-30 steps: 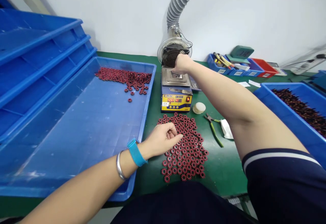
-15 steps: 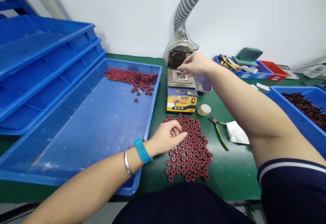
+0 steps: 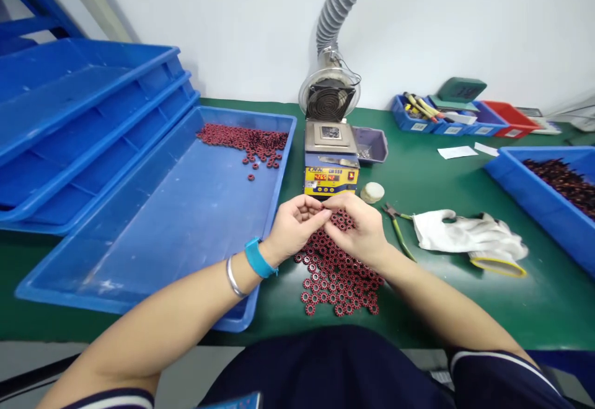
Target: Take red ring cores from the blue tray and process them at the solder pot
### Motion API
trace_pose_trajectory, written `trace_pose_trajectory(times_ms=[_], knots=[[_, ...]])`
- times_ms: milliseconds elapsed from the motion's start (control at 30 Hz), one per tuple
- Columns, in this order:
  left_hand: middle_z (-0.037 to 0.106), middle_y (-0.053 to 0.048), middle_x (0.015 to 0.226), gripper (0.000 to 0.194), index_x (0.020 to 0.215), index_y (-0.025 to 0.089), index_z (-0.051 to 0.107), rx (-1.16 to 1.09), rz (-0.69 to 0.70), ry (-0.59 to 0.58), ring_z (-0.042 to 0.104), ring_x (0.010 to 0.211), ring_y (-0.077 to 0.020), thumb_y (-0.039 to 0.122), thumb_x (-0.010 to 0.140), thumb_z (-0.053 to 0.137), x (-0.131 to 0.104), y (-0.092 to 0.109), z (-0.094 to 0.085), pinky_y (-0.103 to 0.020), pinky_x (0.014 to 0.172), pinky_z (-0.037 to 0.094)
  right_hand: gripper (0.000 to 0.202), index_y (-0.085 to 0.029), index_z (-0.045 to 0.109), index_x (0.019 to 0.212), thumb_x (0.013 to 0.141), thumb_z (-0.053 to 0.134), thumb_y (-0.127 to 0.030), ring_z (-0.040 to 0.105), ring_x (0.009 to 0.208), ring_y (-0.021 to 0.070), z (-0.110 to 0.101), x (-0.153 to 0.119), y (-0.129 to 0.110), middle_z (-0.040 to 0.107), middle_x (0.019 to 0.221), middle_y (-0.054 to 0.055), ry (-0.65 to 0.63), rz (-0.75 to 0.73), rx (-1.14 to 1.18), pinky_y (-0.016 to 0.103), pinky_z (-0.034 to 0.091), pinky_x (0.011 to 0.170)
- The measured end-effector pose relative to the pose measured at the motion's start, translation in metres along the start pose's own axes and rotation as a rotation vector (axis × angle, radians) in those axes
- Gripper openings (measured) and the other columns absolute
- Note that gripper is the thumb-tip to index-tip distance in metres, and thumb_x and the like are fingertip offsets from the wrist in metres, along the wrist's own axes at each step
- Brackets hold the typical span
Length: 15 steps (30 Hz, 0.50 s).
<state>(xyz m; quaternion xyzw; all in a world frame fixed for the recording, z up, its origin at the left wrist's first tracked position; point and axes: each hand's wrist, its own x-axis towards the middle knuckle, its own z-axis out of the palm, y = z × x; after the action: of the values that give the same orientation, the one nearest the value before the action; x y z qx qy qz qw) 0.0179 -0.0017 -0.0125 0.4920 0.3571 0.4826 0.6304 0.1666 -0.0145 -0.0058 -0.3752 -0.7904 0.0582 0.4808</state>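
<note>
My left hand (image 3: 296,228) and my right hand (image 3: 357,228) meet fingertip to fingertip above a spread of small red rings (image 3: 341,282) on the green table. Both hands are closed in pinches; whatever sits between the fingertips is too small and hidden to name. Just beyond them stands a yellow and blue solder pot (image 3: 331,180) with a lit red display and a square metal opening on top. More red rings (image 3: 242,139) lie at the far end of the blue tray (image 3: 186,211) on the left.
Stacked blue trays (image 3: 93,118) stand at the left. An exhaust hose (image 3: 341,9) rises behind the pot, near a purple bin (image 3: 379,149). To the right are round pads (image 3: 372,193), pliers (image 3: 402,238), white gloves (image 3: 458,234), small bins (image 3: 488,121) and a blue tray of dark parts (image 3: 558,211).
My right hand has come back from above the solder pot to meet my left hand. My left hand has shifted slightly up. The view has moved, and the gloves now show more fully.
</note>
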Motion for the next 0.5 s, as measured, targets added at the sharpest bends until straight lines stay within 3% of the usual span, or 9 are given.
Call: trace_pose_trajectory(times_ms=[133,200,300,400,500], knots=[[0.063,0.002,0.063,0.027,0.073,0.015,0.061,0.202,0.061,0.065,0.055,0.054,-0.0088,0.033,0.065,0.080,0.011,0.006,-0.009,-0.023,0.055,0.046,0.012,-0.020,0.062,0.092,0.081,0.063,-0.018,0.068,0.082,0.0180,-0.013,-0.009,0.001,0.071,0.087,0.005,0.016,-0.021,-0.046,0.034,0.056,0.074],[0.062,0.003,0.063,0.021,0.075,0.014,0.063,0.374,0.117,0.218,0.055,0.056,-0.0093,0.028,0.069,0.078,0.026,0.013,-0.030,-0.024,0.058,0.047,0.011,-0.020,0.063,0.092,0.081,0.066,-0.022,0.067,0.080,0.0174,-0.032,-0.019,0.006,0.071,0.086,0.005,0.042,0.078,-0.060,0.034,0.056,0.075],[0.061,0.004,0.065,0.017,0.079,0.011,0.067,0.687,0.157,0.516,0.055,0.060,-0.0079,0.017,0.069,0.079,0.058,0.017,-0.080,-0.023,0.066,0.046,0.008,-0.019,0.064,0.088,0.082,0.065,-0.024,0.065,0.074,0.0155,-0.066,-0.049,0.019,0.069,0.080,0.003,0.091,0.324,-0.083,0.033,0.055,0.076],[0.050,0.008,0.050,0.019,0.077,0.009,0.069,0.958,-0.075,0.744,0.045,0.050,-0.0072,0.011,0.063,0.082,0.080,0.007,-0.130,-0.023,0.058,0.040,0.011,-0.018,0.064,0.085,0.081,0.065,-0.027,0.066,0.073,0.0163,-0.096,-0.092,0.031,0.069,0.079,0.004,0.054,0.553,-0.137,0.034,0.055,0.076],[0.042,0.010,0.039,0.019,0.072,0.009,0.069,1.052,-0.283,0.821,0.040,0.046,-0.0093,0.010,0.060,0.083,0.086,-0.007,-0.155,-0.026,0.058,0.039,0.013,-0.018,0.063,0.085,0.078,0.066,-0.029,0.067,0.076,0.0187,-0.108,-0.130,0.035,0.070,0.082,0.006,-0.078,0.656,-0.181,0.035,0.055,0.073]])
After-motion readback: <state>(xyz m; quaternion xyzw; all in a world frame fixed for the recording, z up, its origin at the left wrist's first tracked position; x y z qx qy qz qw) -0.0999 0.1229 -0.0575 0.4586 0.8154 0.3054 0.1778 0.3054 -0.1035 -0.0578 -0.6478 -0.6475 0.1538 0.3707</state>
